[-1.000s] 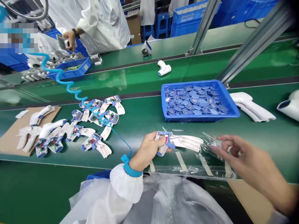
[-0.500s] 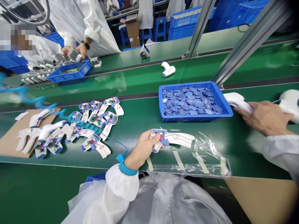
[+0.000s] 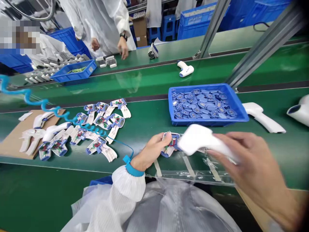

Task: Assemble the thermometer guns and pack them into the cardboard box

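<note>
The left hand [image 3: 152,151] is closed firmly around the wired board [image 3: 170,145], holding it just above the plastic film [image 3: 190,177]. The right hand [image 3: 251,164], empty a moment ago, is now curled around a white thermometer shell [image 3: 200,140] and carrying it over the board (the shell is motion-blurred), while another shell [image 3: 263,117] is lying beside the blue tray [image 3: 209,86].

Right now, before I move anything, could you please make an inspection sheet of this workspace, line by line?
Surface: green conveyor belt.
Job's things: white thermometer housing, thermometer circuit frame.
Clutter: other circuit frames left of the hands, blue tray of small round blue parts, clear plastic film.
Hands: left hand grips the frame; right hand grips the housing.
Cables: blue coiled cord near blue wrist cuff.
Surroundings: co-worker's hand, blue crates.
</note>
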Demonstrator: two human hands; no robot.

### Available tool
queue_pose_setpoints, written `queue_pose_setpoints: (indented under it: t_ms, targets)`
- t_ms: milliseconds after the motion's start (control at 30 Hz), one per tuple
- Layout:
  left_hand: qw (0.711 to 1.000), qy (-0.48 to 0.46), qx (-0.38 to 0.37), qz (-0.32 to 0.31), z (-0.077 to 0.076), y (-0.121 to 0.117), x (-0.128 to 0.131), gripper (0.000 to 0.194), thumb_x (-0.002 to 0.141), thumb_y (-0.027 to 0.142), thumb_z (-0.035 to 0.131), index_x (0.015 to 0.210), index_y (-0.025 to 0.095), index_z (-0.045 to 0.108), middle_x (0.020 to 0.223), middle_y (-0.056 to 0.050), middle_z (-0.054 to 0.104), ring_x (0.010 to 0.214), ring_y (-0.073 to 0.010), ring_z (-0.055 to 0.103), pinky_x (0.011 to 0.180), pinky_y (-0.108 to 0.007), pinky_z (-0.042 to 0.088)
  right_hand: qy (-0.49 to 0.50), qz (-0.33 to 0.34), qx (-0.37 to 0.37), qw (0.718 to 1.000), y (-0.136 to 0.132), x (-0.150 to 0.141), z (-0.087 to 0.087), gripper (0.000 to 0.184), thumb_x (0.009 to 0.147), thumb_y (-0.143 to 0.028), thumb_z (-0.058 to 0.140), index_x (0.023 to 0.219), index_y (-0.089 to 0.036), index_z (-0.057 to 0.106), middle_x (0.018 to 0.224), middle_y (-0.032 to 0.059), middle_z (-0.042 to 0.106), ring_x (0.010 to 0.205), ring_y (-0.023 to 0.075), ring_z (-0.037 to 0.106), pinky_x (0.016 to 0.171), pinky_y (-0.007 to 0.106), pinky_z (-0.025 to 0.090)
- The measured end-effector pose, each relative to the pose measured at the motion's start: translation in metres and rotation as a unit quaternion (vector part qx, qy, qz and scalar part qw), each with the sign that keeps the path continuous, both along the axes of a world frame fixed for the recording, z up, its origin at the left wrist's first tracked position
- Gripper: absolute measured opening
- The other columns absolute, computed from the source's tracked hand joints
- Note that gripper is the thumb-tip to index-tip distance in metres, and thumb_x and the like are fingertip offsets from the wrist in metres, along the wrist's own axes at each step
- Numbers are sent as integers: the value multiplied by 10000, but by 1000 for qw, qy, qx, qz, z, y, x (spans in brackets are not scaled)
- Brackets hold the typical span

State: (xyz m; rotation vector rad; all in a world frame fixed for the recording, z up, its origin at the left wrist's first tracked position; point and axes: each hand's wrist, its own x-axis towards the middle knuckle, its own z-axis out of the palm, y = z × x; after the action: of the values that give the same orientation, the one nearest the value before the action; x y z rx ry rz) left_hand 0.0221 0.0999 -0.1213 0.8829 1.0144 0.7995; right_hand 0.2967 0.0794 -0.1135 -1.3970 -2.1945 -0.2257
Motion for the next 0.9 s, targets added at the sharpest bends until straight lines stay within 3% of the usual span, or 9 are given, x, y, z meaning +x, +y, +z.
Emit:
queue_pose_setpoints:
  t_ms: [100, 167, 300, 367, 433, 500, 533, 667, 900]
  targets:
    - [999, 16, 27, -13, -2, -2, -2, 535, 849, 630, 754, 1033, 133, 673, 925, -40, 643, 794, -135, 550, 705, -250, 439, -47, 76, 67, 994, 3, -46, 1, 270, 1020, -360, 589, 1224, -202, 671, 1102, 138, 686, 918, 274, 606, 791, 432, 448]
    - [996, 57, 59, -21, -3, -4, -3, 515, 812, 529, 829, 1105, 132, 681, 950, -45, 672, 812, -148, 570, 713, -258, 449, -61, 89, 47, 993, 7, -61, -5, 329, 1013, -385, 610, 1276, -191, 645, 1212, 128, 702, 1014, 298, 634, 849, 457, 437]
    - [991, 94, 97, -5, -2, -8, -2, 478, 807, 438, 843, 1142, 148, 664, 1010, -51, 690, 859, -169, 598, 741, -273, 472, 36, 87, -180, 979, 15, -62, -9, 461, 979, -517, 624, 1307, -195, 648, 1180, 100, 735, 1015, 289, 675, 839, 414, 488]
    - [984, 114, 136, -18, 0, -10, -1, 518, 783, 410, 868, 1180, 170, 636, 1107, -58, 688, 941, -190, 615, 797, -288, 491, 93, 88, -395, 910, 18, -57, -2, 396, 960, -547, 627, 1198, -236, 688, 986, 41, 740, 809, 219, 659, 682, 333, 472]
    - [967, 164, 189, -38, 2, -14, -1, 573, 758, 387, 894, 1221, 189, 619, 1176, -61, 687, 1008, -215, 628, 860, -314, 501, 147, 106, -571, 801, 19, -53, 6, 358, 945, -571, 627, 1052, -236, 695, 815, 0, 663, 666, 160, 556, 578, 282, 397]
    - [946, 225, 228, -44, 1, -18, -3, 578, 784, 367, 880, 1267, 203, 609, 1246, -69, 684, 1087, -242, 636, 950, -349, 499, 213, 131, -638, 728, 16, -52, 11, 352, 946, -571, 624, 995, -226, 676, 764, -16, 586, 645, 130, 469, 564, 260, 355]
    - [937, 250, 240, -37, 0, -21, -4, 575, 812, 354, 860, 1304, 212, 598, 1303, -75, 672, 1152, -255, 628, 1013, -366, 486, 245, 135, -641, 715, 13, -53, 12, 345, 948, -563, 626, 1006, -226, 672, 778, -16, 573, 661, 126, 450, 576, 255, 354]
    - [918, 290, 269, -28, -6, -35, -9, 616, 935, 371, 738, 1479, 240, 480, 1516, -88, 556, 1387, -263, 524, 1195, -397, 393, 293, 125, -626, 712, 2, -58, 10, 358, 974, -577, 587, 1063, -241, 669, 838, -3, 590, 691, 131, 439, 602, 257, 358]
    - [922, 270, 278, -26, -9, -42, -14, 664, 957, 477, 697, 1509, 217, 435, 1519, -125, 544, 1377, -277, 530, 1179, -402, 399, 257, 117, -602, 747, -6, -64, 18, 470, 981, -678, 496, 1007, -230, 636, 793, 5, 566, 655, 143, 437, 565, 270, 351]
